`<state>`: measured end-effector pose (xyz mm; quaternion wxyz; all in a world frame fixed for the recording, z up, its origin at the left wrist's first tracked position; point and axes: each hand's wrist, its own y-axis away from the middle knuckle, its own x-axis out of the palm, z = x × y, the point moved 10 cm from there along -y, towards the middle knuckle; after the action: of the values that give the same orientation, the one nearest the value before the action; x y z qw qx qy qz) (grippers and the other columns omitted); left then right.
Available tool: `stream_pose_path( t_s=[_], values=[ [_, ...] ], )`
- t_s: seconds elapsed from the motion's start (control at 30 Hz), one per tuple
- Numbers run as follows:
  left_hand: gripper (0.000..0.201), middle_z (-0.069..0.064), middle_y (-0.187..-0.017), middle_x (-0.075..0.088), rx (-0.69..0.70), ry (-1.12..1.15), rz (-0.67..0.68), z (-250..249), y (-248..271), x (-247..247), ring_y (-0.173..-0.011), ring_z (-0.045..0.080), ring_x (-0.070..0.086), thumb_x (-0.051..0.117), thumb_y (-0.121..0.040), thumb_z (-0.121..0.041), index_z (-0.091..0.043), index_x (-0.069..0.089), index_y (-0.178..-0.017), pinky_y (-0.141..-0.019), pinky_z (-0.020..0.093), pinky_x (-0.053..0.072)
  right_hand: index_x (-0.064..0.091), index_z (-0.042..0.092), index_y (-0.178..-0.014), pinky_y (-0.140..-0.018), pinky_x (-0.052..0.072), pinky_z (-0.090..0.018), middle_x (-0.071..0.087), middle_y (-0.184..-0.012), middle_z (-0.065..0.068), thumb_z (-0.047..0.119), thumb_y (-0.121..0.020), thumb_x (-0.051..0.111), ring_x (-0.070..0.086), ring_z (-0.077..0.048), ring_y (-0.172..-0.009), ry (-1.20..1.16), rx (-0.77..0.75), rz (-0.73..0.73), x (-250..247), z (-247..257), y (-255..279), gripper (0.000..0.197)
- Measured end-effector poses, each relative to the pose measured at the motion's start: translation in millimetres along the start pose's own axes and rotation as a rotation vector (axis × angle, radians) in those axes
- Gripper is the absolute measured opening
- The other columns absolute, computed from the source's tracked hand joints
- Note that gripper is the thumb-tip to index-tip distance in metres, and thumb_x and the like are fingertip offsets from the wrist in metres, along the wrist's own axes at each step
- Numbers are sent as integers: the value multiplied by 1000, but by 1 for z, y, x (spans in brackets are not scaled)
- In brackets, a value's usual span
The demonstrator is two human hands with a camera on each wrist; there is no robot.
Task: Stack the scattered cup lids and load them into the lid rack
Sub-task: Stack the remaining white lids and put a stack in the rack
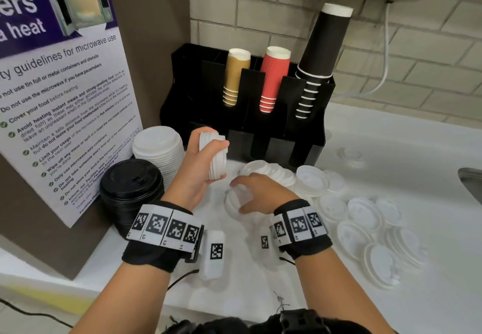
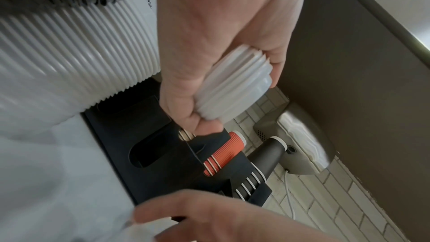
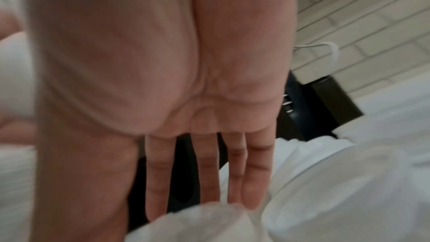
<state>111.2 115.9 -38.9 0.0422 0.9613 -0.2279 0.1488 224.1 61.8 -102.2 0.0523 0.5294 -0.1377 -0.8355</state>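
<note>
We see the left hand (image 1: 194, 166) raised above the counter (image 1: 378, 135), its fingers and thumb curled round a small stack of white lids (image 1: 212, 155) turned on its side, just in front of the black lid rack (image 1: 198, 114). The left wrist view shows the same small stack (image 2: 232, 84) clasped between thumb and fingers, the rack's (image 2: 130, 135) dark slots just beyond it.

The right hand (image 1: 257, 192) is low over the counter, just beside and below the left one. Its fingers are stretched out nearly straight over a single white lid (image 1: 236, 202) that lies under the palm; in the right wrist view the fingers (image 3: 160, 172) reach flat toward that lid (image 3: 197, 222), and we cannot tell whether they already touch it, since the picture is blurred.

More loose white lids (image 1: 365, 216) lie scattered across the counter toward its right edge, some overlapping one another. At the rack's left corner stand a tall pile of white lids (image 1: 159, 148) and, nearer us, a pile of black lids (image 1: 130, 185). The rack's upper compartments carry tan cups (image 1: 233, 78), red cups (image 1: 273, 78) and black cups (image 1: 320, 54).
</note>
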Motion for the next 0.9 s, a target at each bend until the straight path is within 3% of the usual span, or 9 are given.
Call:
stream_pose_path(
  t_s=[0.07,0.2,0.3,0.37,0.53,0.7,0.9],
  values=[
    [26,-6,-105,53,-2,-9,-3,1,0,-2,-94,15,54,66,-77,-34,-38,52,-99,-58,27,51,47,31,-134,-89,41,-24,51,-124,2,32,-81,74,50,-16,-112,-180,-9,-118,-20,-11,7,59],
    [14,-10,-100,54,-20,-49,37,9,2,3,-91,12,55,62,-91,-34,-37,53,-102,-64,29,52,50,42,-126,-78,47,-20,57,-103,15,45,-87,63,59,-9,-98,-624,-1,-345,-52,-35,31,41],
    [16,-10,-100,54,-45,-75,81,17,6,15,-93,12,55,60,-92,-38,-35,53,-107,-72,34,52,52,50,-123,-72,53,-20,64,-96,13,45,-90,58,65,-7,-92,-825,-81,-397,-62,-27,46,34],
    [22,-8,-100,56,-53,-78,121,19,9,24,-93,12,57,60,-89,-43,-35,54,-108,-74,34,52,55,51,-122,-77,55,-23,67,-100,11,41,-87,61,66,-7,-96,-931,-168,-397,-67,-13,52,37],
    [43,-4,-104,63,-62,-49,202,17,15,40,-94,12,63,60,-73,-56,-34,55,-110,-67,28,52,59,33,-125,-91,54,-38,63,-119,1,14,-81,70,64,-19,-105,-912,-305,-404,-76,11,62,49],
    [48,-3,-108,62,-45,-38,222,15,16,46,-94,12,64,57,-79,-53,-28,51,-119,-70,30,55,58,18,-126,-96,50,-30,61,-121,3,0,-81,71,59,-14,-113,-856,-360,-430,-79,17,62,50],
    [56,3,-113,56,-33,-25,173,15,13,46,-97,17,60,56,-76,-55,-27,46,-124,-66,29,54,58,14,-125,-97,50,-32,61,-121,3,-1,-79,73,58,-12,-114,-867,-387,-470,-82,18,59,51]
  ],
)
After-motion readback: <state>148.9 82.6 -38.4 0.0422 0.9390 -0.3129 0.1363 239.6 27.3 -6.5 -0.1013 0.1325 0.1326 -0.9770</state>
